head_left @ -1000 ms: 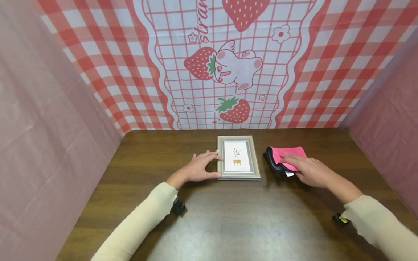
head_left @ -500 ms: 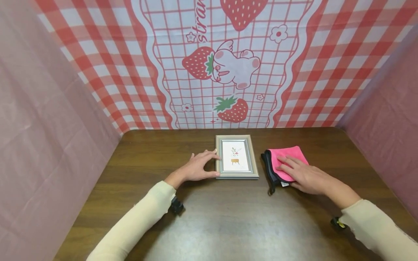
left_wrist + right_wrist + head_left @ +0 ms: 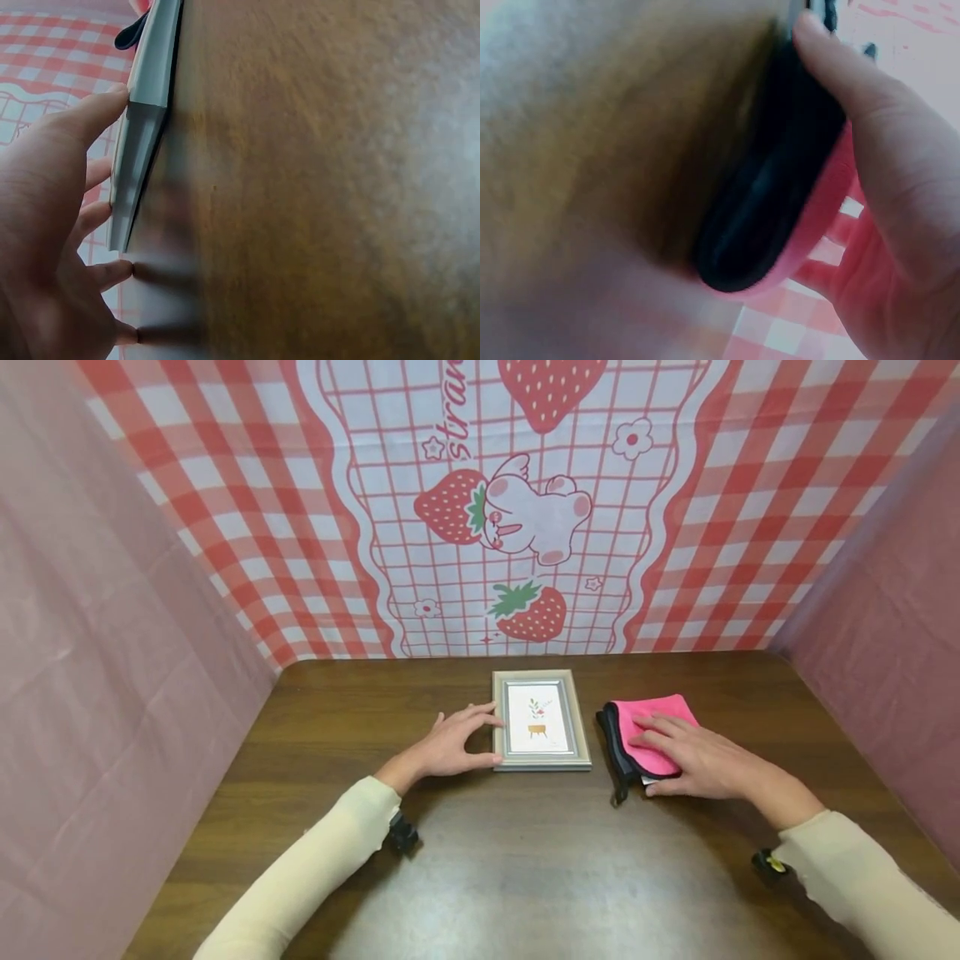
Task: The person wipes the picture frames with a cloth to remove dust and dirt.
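Observation:
A small picture frame [image 3: 582, 727] with a pale border and a potted-plant print lies flat on the table. My left hand [image 3: 450, 745] touches its left side, the thumb at the near corner and fingertips along the edge. In the left wrist view, that hand [image 3: 45, 217] is beside the frame's thick side [image 3: 146, 135]. To the right of the frame lies a folded pink and black cloth [image 3: 652, 706] with a small dark loop. My right hand [image 3: 708, 760] rests on it, fingers spread over the pink top and thumb by the near edge. The right wrist view is blurred.
The brown wooden table [image 3: 495, 860] extends in front of both hands. A red-and-white checked strawberry curtain [image 3: 420, 552] hangs at its back edge. Pink cloth walls [image 3: 112, 652] stand at both sides. Each wrist wears a dark camera [image 3: 402, 833].
The right hand has brought the cloth slightly nearer and turned it, so its dark loop now shows; the thumb has moved outward. The left hand and the picture frame keep their places.

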The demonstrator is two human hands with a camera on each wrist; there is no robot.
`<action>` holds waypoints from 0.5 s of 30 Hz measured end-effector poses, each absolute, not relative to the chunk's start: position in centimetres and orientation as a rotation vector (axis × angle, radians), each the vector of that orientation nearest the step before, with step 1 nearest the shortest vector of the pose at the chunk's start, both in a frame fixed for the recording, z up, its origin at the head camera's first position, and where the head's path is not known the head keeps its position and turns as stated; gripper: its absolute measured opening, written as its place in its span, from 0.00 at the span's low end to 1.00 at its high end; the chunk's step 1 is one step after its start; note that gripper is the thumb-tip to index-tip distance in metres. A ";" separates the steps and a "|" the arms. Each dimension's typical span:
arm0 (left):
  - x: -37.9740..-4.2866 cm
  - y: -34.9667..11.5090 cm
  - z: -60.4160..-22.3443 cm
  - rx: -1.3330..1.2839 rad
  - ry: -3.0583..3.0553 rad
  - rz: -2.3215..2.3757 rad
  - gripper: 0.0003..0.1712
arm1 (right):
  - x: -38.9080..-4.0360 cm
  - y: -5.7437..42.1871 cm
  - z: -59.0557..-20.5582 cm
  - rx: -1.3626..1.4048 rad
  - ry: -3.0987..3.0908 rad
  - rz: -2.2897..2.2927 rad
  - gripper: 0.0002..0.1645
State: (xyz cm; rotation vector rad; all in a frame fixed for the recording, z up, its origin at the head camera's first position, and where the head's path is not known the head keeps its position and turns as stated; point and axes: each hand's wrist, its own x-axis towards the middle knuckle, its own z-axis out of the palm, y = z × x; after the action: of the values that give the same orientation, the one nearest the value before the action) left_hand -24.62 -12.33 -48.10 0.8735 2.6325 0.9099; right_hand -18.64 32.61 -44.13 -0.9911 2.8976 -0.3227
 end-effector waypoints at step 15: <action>-23.1 -14.6 -43.9 0.865 2.915 0.824 0.33 | -20.4 32.4 -41.3 -0.929 3.044 -0.444 0.38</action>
State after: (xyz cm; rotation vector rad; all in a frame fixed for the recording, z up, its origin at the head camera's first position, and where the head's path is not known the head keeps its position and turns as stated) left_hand -23.08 -14.57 -43.93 0.8650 2.9152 0.8244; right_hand -20.40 32.38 -41.27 -0.9288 3.0445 -0.4439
